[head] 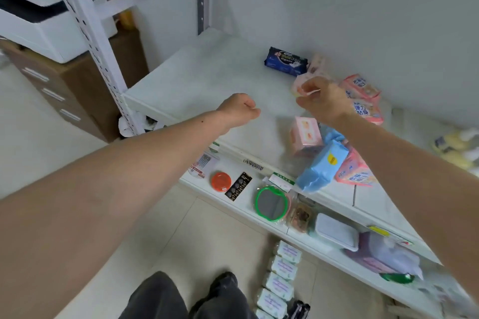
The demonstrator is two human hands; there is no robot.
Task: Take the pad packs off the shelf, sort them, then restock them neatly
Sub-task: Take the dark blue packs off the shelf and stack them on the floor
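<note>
Pad packs lie loose on the white shelf (pixel 197 80). A dark blue pack (pixel 285 61) sits at the back near the wall. My right hand (pixel 321 100) is closed on a pale pink pack (pixel 302 84), pinching its edge. More pink packs (pixel 363 96) lie behind that hand. A small pink pack (pixel 305 134), a light blue pack (pixel 324 166) and another pink pack (pixel 353 171) rest near the shelf's front edge. My left hand (pixel 239 109) hovers over the bare left part of the shelf as a fist, holding nothing.
The lower shelf (pixel 248 211) carries an orange tin (pixel 220 181), a green mirror (pixel 270 203), a battery card (pixel 238 186) and a white box (pixel 337 232). Several white packs (pixel 281 282) line the floor. A shelf post (pixel 90 33) stands left, a cardboard box (pixel 85 90) behind it.
</note>
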